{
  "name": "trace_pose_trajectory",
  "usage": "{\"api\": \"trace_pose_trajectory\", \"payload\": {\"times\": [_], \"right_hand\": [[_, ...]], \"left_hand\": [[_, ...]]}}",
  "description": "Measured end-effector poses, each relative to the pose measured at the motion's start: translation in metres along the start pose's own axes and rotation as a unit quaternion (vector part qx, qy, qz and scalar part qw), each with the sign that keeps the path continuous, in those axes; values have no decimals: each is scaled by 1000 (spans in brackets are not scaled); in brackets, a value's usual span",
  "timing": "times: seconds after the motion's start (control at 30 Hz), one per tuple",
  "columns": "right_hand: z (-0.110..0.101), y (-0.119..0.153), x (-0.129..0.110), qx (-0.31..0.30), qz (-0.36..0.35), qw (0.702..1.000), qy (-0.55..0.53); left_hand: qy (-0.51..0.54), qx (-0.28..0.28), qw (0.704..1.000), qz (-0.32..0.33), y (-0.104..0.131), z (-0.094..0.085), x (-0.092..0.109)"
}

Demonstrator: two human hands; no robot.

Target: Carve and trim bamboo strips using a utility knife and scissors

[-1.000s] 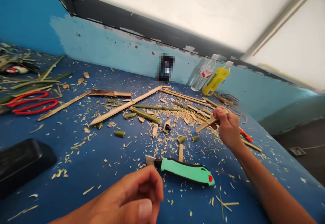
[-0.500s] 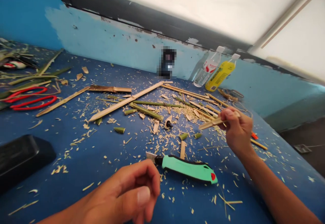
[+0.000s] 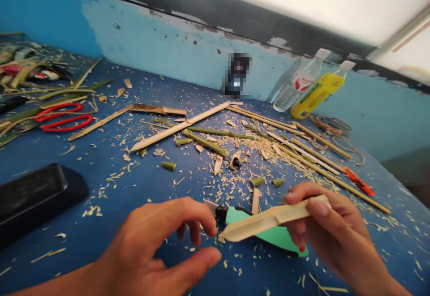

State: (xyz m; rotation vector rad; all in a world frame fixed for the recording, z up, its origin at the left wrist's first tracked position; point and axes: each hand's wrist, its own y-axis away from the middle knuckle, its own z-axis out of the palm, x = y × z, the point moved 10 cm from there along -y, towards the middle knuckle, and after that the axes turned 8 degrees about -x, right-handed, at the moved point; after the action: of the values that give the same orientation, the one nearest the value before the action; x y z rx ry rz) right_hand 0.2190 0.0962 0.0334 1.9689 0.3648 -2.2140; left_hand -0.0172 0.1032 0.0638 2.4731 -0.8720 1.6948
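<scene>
My right hand [image 3: 331, 233] pinches a bamboo strip [image 3: 273, 219] above the green knife [image 3: 265, 231]; my left hand [image 3: 161, 242], fingers spread and empty, nears its tip.

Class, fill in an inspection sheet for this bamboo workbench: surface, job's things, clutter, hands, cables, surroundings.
Surface: blue table, strewn with shavings.
Job's things: right hand pinches a pale bamboo strip; green-handled knife lies under it.
Clutter: long bamboo sticks, red scissors, black tray, clear bottle, yellow bottle, orange cutter.
Hands: left hand open, fingers curled, near the strip's tip, holding nothing.
Cables: nothing seen.
Surroundings: chipped blue wall, window above.
</scene>
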Motion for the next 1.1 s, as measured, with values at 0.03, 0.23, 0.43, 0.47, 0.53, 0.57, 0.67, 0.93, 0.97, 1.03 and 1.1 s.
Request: {"api": "trace_pose_trajectory", "payload": {"times": [0.03,0.23,0.43,0.47,0.53,0.57,0.67,0.93,0.97,1.03,1.1], "right_hand": [[0,0,4,-5,9,1000,-7],[8,3,11,-19,19,999,-28],[12,1,-9,-18,-26,999,-7],[13,0,-10,-20,-26,999,-6],[14,0,-10,-22,-25,999,-10],[15,0,-9,-24,-22,999,-12],[16,0,-6,-25,-18,999,-17],[15,6,2,-50,3,998,46],[17,7,0,-65,-4,994,83],[20,9,-7,-84,-29,979,182],[22,10,-15,-83,-54,953,287]], "left_hand": [[-7,-3,1000,11,-1,1,2],[-5,-3,998,58,-4,-1,13],[-46,-18,996,81,-5,-3,19],[-48,-16,995,88,-4,-3,21],[-47,-16,994,92,-4,-3,21],[-46,-18,994,93,-3,-2,21],[-49,-23,994,94,-2,-1,20],[-65,1,994,82,0,-8,19],[-67,2,994,82,-1,-9,19],[-55,1,995,79,-2,-11,18],[-22,19,998,53,-2,-15,12]]}}
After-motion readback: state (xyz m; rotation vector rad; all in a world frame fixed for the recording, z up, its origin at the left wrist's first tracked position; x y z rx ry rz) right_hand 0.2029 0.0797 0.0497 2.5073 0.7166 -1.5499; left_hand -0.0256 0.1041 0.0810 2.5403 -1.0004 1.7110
